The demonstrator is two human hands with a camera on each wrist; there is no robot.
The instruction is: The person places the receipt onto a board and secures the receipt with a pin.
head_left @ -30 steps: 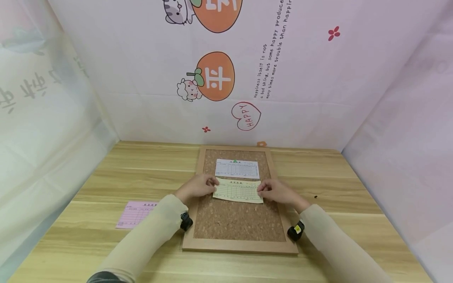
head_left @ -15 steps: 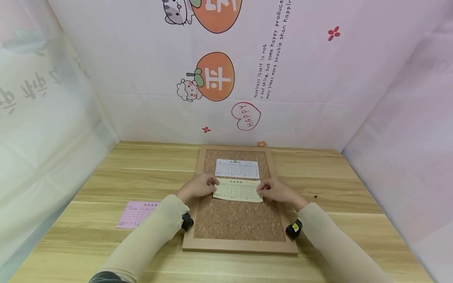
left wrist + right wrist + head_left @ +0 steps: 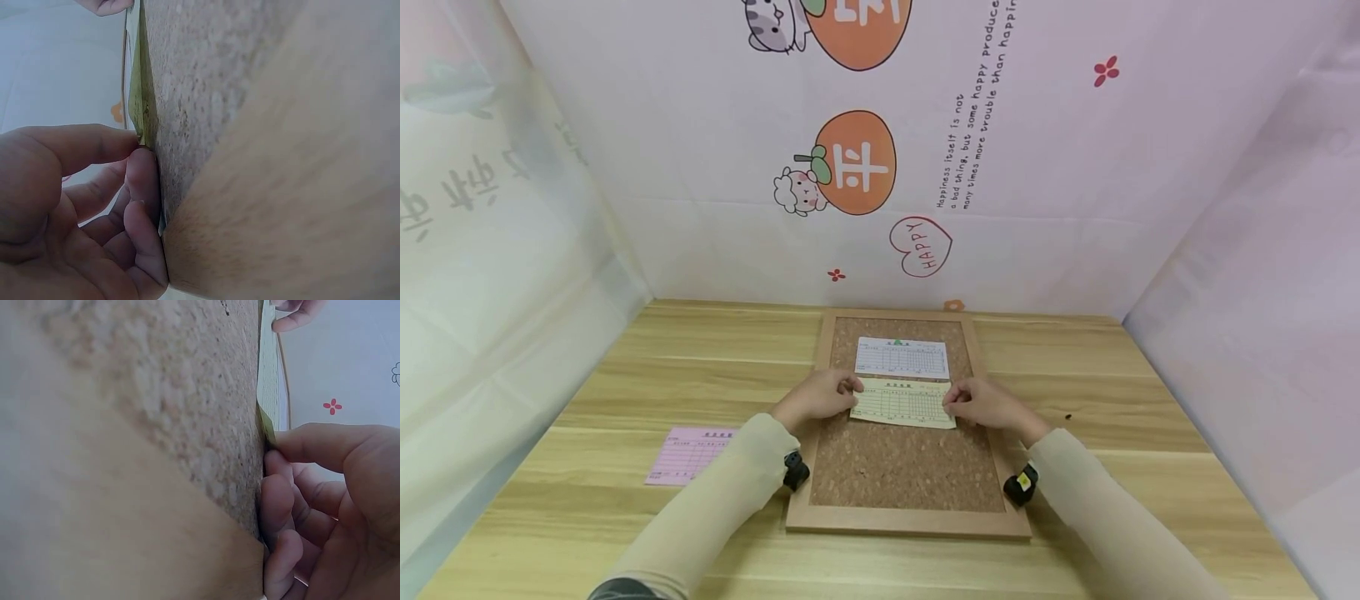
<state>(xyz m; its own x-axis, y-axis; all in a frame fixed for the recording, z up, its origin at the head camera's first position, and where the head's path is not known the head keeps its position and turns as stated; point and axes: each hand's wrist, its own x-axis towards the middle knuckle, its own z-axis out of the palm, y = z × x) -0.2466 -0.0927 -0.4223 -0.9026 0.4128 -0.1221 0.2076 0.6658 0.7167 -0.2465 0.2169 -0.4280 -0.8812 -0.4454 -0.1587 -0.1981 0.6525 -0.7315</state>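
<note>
A yellow printed form slip (image 3: 901, 403) lies over the wood-framed cork board (image 3: 906, 471), just below a white form slip (image 3: 902, 358) that has a green pushpin (image 3: 898, 342) at its top edge. My left hand (image 3: 820, 395) pinches the yellow slip's left end between thumb and forefinger. At its right end, my right hand (image 3: 988, 406) pinches it the same way. Both wrist views show the slip's edge (image 3: 144, 94) slightly bent near the fingers, close to the cork. The other fingers of the right hand (image 3: 325, 506) are curled against the board.
A pink form slip (image 3: 688, 456) lies on the wooden table (image 3: 602, 400) left of the board, partly hidden by my left sleeve. To the right of the board is a small dark object (image 3: 1068, 417). Printed cloth (image 3: 1015, 250) hangs behind the table.
Both hands keep their pinch on the yellow slip. Its lower edge has shifted very slightly upward and sits a little flatter. The white and pink slips have stayed in place.
</note>
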